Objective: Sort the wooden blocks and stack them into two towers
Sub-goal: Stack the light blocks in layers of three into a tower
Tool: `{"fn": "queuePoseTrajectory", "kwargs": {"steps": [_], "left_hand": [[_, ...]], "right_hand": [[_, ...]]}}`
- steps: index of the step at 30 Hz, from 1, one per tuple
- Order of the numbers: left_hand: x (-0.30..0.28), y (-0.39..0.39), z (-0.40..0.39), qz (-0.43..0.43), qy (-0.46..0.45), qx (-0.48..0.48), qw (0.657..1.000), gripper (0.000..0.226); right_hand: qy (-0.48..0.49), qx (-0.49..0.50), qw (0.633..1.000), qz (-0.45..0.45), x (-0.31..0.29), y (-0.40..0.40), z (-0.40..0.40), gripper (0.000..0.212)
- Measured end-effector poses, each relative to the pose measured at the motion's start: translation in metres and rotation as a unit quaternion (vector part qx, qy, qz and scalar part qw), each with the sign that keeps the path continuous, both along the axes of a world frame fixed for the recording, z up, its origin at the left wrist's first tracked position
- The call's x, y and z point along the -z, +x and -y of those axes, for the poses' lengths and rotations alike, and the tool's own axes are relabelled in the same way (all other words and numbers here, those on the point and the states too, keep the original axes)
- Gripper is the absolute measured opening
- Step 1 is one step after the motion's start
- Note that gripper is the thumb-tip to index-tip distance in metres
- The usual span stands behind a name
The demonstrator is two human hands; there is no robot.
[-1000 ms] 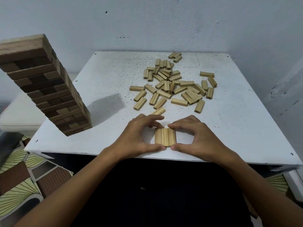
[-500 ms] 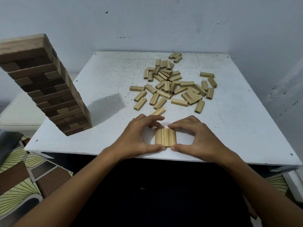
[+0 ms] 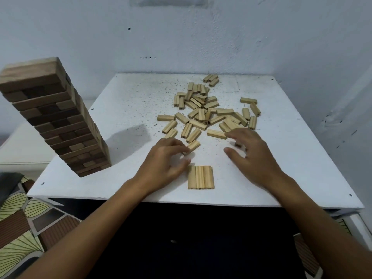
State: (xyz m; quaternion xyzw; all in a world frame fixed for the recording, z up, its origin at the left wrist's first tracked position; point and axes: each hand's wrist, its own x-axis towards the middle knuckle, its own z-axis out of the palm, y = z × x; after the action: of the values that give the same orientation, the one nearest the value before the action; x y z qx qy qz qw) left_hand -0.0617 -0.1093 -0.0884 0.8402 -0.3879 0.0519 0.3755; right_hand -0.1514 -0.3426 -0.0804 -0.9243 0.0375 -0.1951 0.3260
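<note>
Head view: left hand (image 3: pixel 165 162) is curling its fingers onto a loose light block (image 3: pixel 193 146), while right hand (image 3: pixel 251 156) is hovering spread and empty near the scattered pile (image 3: pixel 211 111). Three-block row (image 3: pixel 200 177) is lying flat between both hands on the white table (image 3: pixel 302 168), with the dark tower (image 3: pixel 54 115) standing at far left.

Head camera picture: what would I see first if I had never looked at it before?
First the tall tower of dark wooden blocks at the table's left edge. Next, the scattered heap of pale blocks across the far middle of the white table. Near the front edge lie three pale blocks side by side, with the left hand and right hand reaching past them toward the heap.
</note>
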Motion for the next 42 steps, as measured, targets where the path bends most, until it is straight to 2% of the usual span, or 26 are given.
{"fn": "queuePoseTrajectory", "kwargs": {"steps": [4, 7, 9, 13, 15, 17, 19, 22, 26, 30, 35, 42], "left_hand": [[0.001, 0.011, 0.014, 0.032, 0.041, 0.006, 0.999, 0.011], [-0.001, 0.014, 0.024, 0.038, 0.058, 0.016, 0.997, 0.011], [-0.004, 0.017, 0.029, 0.025, 0.066, 0.024, 0.997, 0.013], [-0.01, 0.02, 0.037, 0.015, 0.064, 0.042, 0.997, 0.015], [-0.012, 0.022, 0.043, 0.012, 0.063, 0.047, 0.997, 0.017], [-0.013, 0.023, 0.048, 0.005, 0.059, 0.049, 0.997, 0.023], [-0.013, 0.024, 0.054, 0.001, 0.067, 0.059, 0.996, 0.032], [-0.016, 0.022, 0.062, -0.002, 0.076, 0.062, 0.995, 0.031], [-0.018, 0.022, 0.074, 0.016, 0.093, 0.05, 0.994, 0.018], [-0.02, 0.023, 0.077, 0.026, 0.103, 0.055, 0.993, 0.018], [-0.015, 0.025, 0.082, 0.056, 0.1, 0.076, 0.991, 0.015], [-0.015, 0.025, 0.082, 0.015, 0.072, 0.093, 0.993, 0.019]], "right_hand": [[-0.161, 0.045, 0.986, -0.016, 0.0, 0.027, 0.012, 0.034], [-0.247, 0.026, 0.968, -0.041, 0.001, 0.039, 0.008, 0.028], [-0.264, 0.024, 0.963, -0.041, 0.003, 0.038, 0.003, 0.03], [-0.225, -0.009, 0.973, -0.05, 0.002, 0.019, -0.009, 0.034], [-0.132, -0.055, 0.988, -0.065, -0.003, 0.011, -0.009, 0.027], [0.007, -0.091, 0.994, -0.067, -0.007, 0.005, -0.005, 0.026], [0.091, -0.083, 0.992, -0.039, -0.008, 0.002, 0.004, 0.028], [0.055, -0.007, 0.998, 0.006, -0.006, 0.003, 0.024, 0.023], [-0.017, 0.048, 0.997, -0.063, -0.003, 0.008, 0.038, 0.029], [-0.043, 0.031, 0.997, -0.06, -0.002, 0.005, 0.035, 0.024], [-0.002, -0.032, 0.995, -0.09, -0.007, -0.005, 0.029, 0.027], [0.023, -0.05, 0.994, -0.099, -0.006, -0.007, 0.021, 0.033]]}}
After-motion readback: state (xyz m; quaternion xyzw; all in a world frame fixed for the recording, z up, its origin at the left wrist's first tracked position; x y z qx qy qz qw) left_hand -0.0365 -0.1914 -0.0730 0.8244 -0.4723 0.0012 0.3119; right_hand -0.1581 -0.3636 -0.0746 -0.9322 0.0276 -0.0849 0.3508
